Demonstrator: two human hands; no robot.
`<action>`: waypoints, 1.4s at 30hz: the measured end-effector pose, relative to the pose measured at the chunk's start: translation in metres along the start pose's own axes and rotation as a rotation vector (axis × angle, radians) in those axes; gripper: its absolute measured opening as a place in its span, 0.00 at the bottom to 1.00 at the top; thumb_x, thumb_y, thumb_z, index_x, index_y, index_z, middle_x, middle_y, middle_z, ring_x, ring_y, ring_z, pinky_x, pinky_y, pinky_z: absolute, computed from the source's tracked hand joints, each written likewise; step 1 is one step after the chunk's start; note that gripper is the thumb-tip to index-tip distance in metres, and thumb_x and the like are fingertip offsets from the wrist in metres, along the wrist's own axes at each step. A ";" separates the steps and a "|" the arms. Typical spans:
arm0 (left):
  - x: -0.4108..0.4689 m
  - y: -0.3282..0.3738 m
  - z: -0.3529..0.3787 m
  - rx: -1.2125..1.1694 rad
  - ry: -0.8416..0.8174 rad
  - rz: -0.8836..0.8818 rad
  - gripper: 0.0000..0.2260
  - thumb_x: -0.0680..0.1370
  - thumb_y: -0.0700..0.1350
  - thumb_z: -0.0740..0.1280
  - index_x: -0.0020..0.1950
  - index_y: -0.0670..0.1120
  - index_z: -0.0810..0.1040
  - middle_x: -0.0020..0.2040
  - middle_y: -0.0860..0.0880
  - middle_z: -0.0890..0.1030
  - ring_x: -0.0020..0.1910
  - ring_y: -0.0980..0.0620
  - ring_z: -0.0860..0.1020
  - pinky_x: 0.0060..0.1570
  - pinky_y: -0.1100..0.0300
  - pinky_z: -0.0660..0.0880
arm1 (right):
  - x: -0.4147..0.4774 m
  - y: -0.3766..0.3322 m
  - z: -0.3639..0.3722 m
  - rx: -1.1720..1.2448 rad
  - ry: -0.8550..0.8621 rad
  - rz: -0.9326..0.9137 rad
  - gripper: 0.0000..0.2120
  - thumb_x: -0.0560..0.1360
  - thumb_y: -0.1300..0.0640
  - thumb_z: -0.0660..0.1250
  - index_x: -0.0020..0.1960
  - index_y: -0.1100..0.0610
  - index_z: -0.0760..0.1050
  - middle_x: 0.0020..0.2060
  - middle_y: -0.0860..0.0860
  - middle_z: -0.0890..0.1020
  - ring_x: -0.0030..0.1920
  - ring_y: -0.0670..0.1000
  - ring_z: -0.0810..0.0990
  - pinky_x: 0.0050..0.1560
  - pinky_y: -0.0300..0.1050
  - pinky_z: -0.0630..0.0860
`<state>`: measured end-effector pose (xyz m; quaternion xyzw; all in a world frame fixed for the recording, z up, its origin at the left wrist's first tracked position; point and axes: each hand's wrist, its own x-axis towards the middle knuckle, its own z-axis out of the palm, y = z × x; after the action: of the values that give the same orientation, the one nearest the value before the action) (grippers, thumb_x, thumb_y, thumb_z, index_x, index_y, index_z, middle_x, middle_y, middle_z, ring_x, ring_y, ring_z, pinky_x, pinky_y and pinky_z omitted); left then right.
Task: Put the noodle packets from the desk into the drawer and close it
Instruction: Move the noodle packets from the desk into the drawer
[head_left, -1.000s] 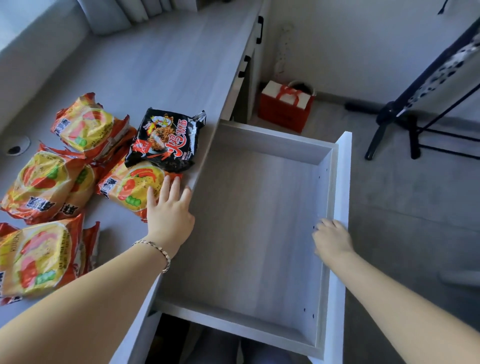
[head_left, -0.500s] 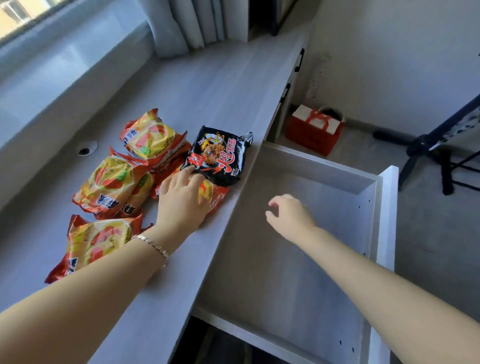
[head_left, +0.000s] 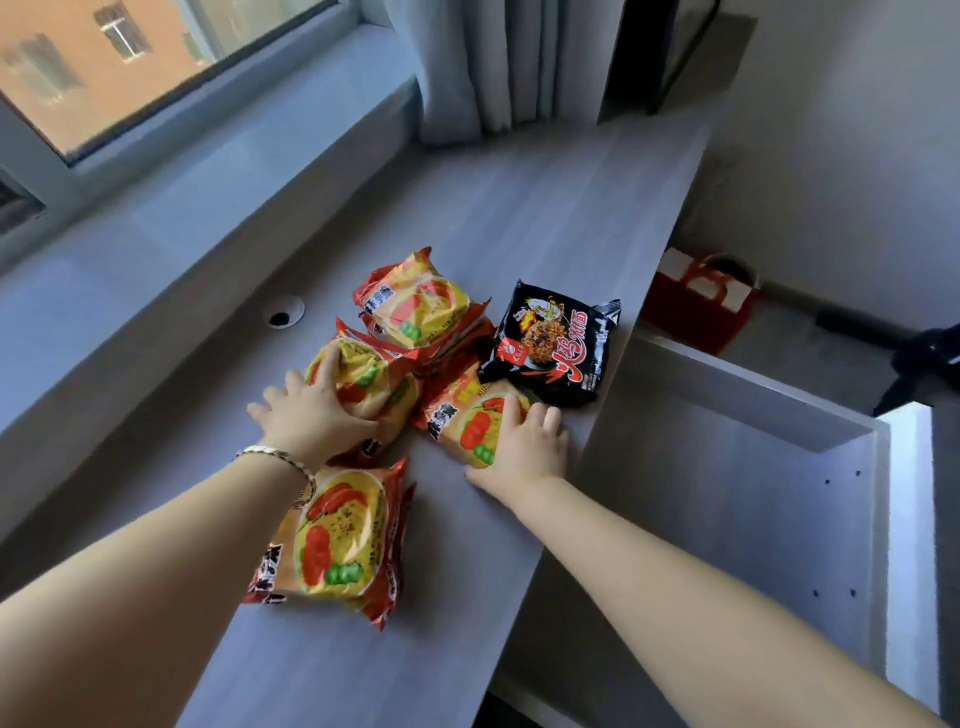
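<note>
Several yellow-and-red noodle packets and one black packet (head_left: 556, 348) lie clustered on the grey desk (head_left: 545, 208). My left hand (head_left: 311, 415), with a bracelet on its wrist, clasps the top of one yellow packet (head_left: 369, 376), fingers spread around it. My right hand (head_left: 524, 447) lies flat on the near right corner of another yellow packet (head_left: 465, 423), thumb on the desk. A further yellow packet (head_left: 415, 306) sits behind these. Another yellow packet (head_left: 337, 535) lies nearest me, partly under my left forearm. The drawer (head_left: 727, 493) stands pulled out on the right with nothing inside.
A round cable hole (head_left: 284, 312) sits left of the packets. Window sill and curtain (head_left: 483, 67) run along the desk's far side. A red gift bag (head_left: 701, 306) stands on the floor past the drawer, with a dark stand's legs (head_left: 914, 358) further right.
My right hand left the drawer and landed on the yellow packet by the desk edge. My left hand shifted from that packet to the one on its left. The view tilted up and left.
</note>
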<state>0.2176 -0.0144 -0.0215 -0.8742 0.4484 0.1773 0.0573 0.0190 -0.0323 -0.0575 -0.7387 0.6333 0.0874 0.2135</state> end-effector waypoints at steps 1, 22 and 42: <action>0.001 -0.002 -0.001 0.005 0.006 0.007 0.49 0.62 0.68 0.71 0.76 0.60 0.49 0.69 0.40 0.68 0.67 0.37 0.64 0.67 0.43 0.59 | 0.001 0.001 -0.001 0.026 0.001 -0.002 0.49 0.64 0.36 0.70 0.74 0.56 0.50 0.69 0.61 0.64 0.68 0.61 0.61 0.65 0.55 0.64; -0.149 0.187 0.062 -0.152 0.129 0.757 0.42 0.59 0.63 0.67 0.72 0.56 0.62 0.57 0.43 0.76 0.50 0.38 0.76 0.50 0.48 0.73 | -0.078 0.240 0.049 0.521 0.159 0.645 0.39 0.62 0.39 0.73 0.65 0.60 0.68 0.56 0.63 0.79 0.58 0.65 0.75 0.61 0.54 0.70; -0.118 0.217 0.138 -0.191 -0.440 0.448 0.22 0.76 0.45 0.65 0.70 0.48 0.67 0.66 0.46 0.71 0.60 0.45 0.76 0.58 0.54 0.76 | -0.012 0.215 -0.005 0.510 0.274 0.091 0.08 0.73 0.64 0.64 0.49 0.60 0.80 0.53 0.55 0.79 0.58 0.55 0.75 0.56 0.40 0.68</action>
<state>-0.0554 -0.0167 -0.0949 -0.6959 0.5879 0.4114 0.0298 -0.1935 -0.0461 -0.0926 -0.6368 0.6904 -0.1658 0.3007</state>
